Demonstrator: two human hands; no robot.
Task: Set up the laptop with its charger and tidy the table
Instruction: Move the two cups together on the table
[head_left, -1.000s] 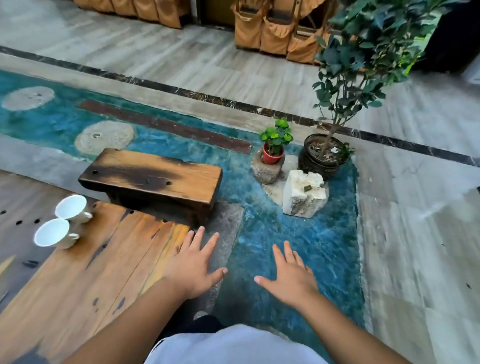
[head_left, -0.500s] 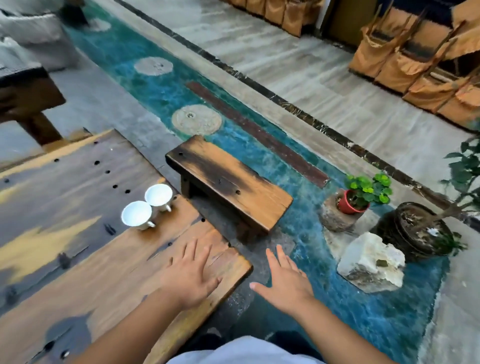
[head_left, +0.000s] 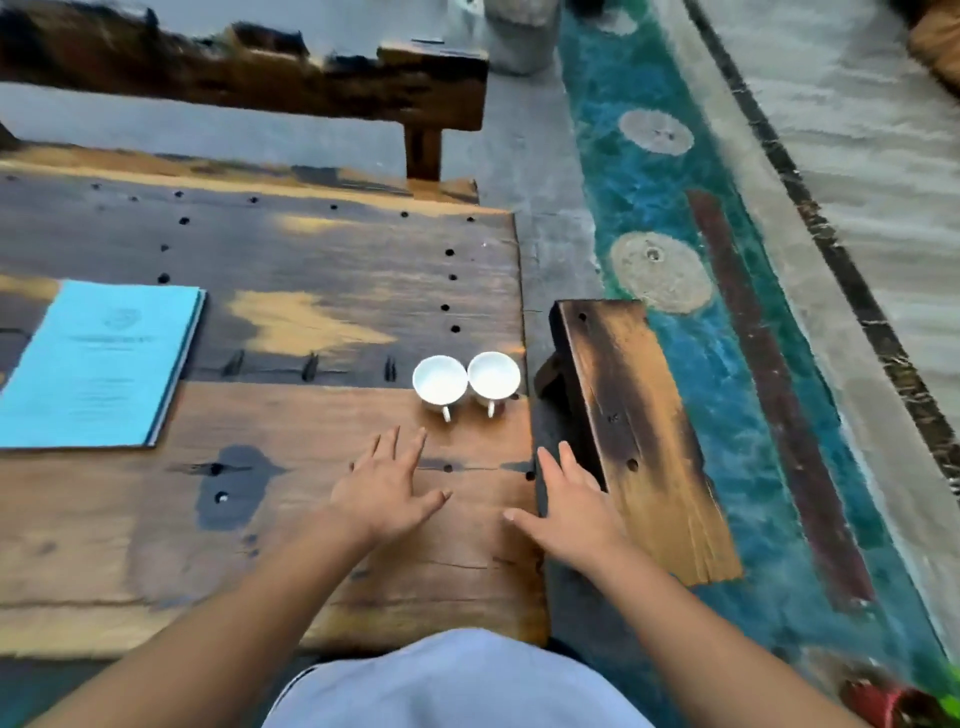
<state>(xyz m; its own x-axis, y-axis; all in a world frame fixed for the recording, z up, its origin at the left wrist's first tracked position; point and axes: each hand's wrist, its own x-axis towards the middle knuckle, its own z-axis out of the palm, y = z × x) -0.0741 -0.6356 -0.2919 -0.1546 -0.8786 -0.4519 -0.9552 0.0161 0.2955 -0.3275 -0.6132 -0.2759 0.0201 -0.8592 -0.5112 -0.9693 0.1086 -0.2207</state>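
Both my hands are out in front of me with nothing in them. My left hand (head_left: 387, 486) is spread flat, fingers straight and a little apart, thumb out to the side, over the near right corner of the wooden table (head_left: 260, 519); I cannot tell whether the palm rests on the wood or hovers just above it. My right hand (head_left: 569, 512) is likewise spread, fingers straight, lying across the table's right edge, so its thumb is over the wood and its fingers reach past the edge toward the low wooden bench (head_left: 639, 431) just to the right of it.

Straight ahead of my left fingertips, near but apart from them, two white cups (head_left: 466, 379) stand side by side and touching, both upright, their small handles pointing back toward me. They sit close to the table's right edge.

Well off to the left of my left hand lies a light blue booklet (head_left: 98, 364), flat on the table, its printed cover too blurred to read. No laptop or charger shows anywhere near my hands.

Beyond the table, farther from me than the cups, a dark rough wooden bench (head_left: 311, 83) runs across. To the right of my right hand, past the low bench, the floor has a blue-green painted strip (head_left: 675, 364) with pale round patches. A red pot (head_left: 878, 701) peeks in at the lower right.
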